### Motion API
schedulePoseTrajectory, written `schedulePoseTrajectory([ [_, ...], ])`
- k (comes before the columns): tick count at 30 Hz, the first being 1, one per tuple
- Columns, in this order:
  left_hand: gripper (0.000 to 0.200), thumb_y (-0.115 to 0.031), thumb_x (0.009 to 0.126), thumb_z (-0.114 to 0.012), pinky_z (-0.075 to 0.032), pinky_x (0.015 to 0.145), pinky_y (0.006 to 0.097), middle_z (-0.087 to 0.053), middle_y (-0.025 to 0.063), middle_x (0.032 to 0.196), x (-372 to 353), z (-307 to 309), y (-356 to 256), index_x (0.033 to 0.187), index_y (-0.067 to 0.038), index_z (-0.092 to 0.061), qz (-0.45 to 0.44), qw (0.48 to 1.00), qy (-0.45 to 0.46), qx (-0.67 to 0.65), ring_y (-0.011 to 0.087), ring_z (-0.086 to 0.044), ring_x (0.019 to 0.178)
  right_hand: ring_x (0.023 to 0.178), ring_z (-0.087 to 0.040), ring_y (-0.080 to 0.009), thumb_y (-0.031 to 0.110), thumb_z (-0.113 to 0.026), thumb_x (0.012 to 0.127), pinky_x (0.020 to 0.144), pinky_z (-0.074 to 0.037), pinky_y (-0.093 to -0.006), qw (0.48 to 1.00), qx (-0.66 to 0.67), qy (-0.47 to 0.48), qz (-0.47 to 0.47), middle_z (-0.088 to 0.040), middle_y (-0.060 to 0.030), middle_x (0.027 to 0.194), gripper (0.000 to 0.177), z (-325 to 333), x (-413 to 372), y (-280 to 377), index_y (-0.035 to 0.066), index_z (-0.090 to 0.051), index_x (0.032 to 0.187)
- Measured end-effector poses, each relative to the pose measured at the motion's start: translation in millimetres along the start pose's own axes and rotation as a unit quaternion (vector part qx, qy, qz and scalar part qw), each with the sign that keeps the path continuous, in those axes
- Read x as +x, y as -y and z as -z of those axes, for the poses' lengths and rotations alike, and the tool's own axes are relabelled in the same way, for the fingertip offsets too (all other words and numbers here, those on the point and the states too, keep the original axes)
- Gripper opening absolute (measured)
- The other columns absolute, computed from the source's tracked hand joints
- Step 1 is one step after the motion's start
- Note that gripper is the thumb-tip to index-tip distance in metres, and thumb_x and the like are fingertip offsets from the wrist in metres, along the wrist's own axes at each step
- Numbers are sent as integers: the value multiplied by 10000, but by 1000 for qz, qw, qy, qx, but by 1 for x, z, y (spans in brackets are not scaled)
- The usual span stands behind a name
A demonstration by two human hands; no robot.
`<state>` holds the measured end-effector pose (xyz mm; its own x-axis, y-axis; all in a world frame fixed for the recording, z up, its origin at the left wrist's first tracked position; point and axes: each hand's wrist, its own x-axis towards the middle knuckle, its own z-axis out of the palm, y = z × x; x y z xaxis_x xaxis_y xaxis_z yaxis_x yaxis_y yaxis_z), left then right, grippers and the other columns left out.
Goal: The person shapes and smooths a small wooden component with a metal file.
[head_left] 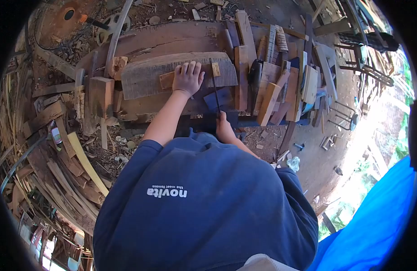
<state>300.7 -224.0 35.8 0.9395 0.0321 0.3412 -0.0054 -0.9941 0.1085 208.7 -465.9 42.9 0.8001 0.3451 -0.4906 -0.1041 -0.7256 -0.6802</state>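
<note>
While the left hand (188,77), flat, pins the strip (166,80), the right hand (224,127) clamps the saw (215,92) just rightward, blade crosswise.

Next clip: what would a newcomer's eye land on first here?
The blue sweatshirt fills the lower middle. Above it, the left hand presses a small wooden strip flat on a big curved slab, while the right hand holds a thin dark blade across the strip. Stacked offcuts crowd the right.

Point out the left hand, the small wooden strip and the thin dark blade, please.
left hand (188,80): head view, back of the hand.
wooden strip (167,80): head view, its left end.
dark blade (215,90): head view, mid-length.
</note>
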Motion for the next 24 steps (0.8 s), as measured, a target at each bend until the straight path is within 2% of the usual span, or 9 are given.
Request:
schedulePoseTrajectory([
  [2,348,-371,908,-538,-378,895,435,-523,54,1119,-2,0,0,1155,-125,-533,-1,1000,-3,-2,236,-501,1033,940,-575,-554,123,-413,985,778,-441,-615,1000,4,16,-21,-596,-399,987,338,5,3,6,25,-318,1294],
  [7,349,-369,907,-537,-375,907,436,-514,59,1130,-2,-2,0,1158,-126,-527,4,999,33,-1,241,-495,1034,958,-569,-556,104,-418,977,776,-439,-611,1000,0,15,6,-600,-390,1000,341,5,54,30,14,-311,1288],
  [10,345,-368,911,-533,-377,907,434,-513,58,1123,-1,1,0,1159,-128,-526,5,1000,17,-2,243,-491,1035,964,-574,-554,63,-430,969,770,-467,-574,1000,5,-10,26,-613,-360,1014,370,7,39,30,30,-302,1315],
  [14,340,-368,912,-531,-377,907,432,-512,57,1117,-1,3,0,1156,-131,-527,5,1000,12,1,243,-489,1038,931,-573,-558,94,-420,972,763,-439,-607,1000,-3,19,-21,-608,-375,980,345,-3,-4,-8,11,-310,1288],
  [16,338,-372,913,-529,-375,909,432,-511,55,1120,-1,2,0,1155,-136,-528,4,1000,17,3,242,-490,1040,934,-572,-560,92,-421,973,759,-445,-602,999,18,-8,39,-607,-373,983,342,-1,-8,-10,16,-313,1289],
  [17,338,-372,913,-529,-375,909,432,-511,55,1120,-1,2,0,1155,-136,-528,3,1000,16,3,242,-490,1040,934,-572,-560,92,-421,973,759,-445,-602,999,17,-9,39,-607,-373,983,342,0,-1,-12,16,-313,1289],
  [19,341,-376,912,-531,-374,913,432,-509,54,1127,-2,0,0,1156,-139,-528,3,1000,13,-2,242,-491,1041,932,-573,-564,86,-417,974,764,-453,-595,999,23,20,23,-609,-370,999,342,12,28,17,19,-311,1292],
  [21,342,-376,911,-533,-373,913,433,-509,54,1130,-2,0,-1,1156,-139,-528,4,1000,16,-2,242,-492,1041,941,-577,-556,93,-435,977,766,-459,-586,999,26,5,37,-611,-359,1012,345,8,54,30,28,-310,1291],
  [24,342,-378,909,-537,-372,914,432,-510,53,1133,-1,2,0,1155,-139,-529,7,1000,16,-2,239,-493,1040,957,-584,-543,97,-452,980,775,-469,-574,999,19,0,36,-615,-342,1038,346,11,54,42,33,-309,1288],
])
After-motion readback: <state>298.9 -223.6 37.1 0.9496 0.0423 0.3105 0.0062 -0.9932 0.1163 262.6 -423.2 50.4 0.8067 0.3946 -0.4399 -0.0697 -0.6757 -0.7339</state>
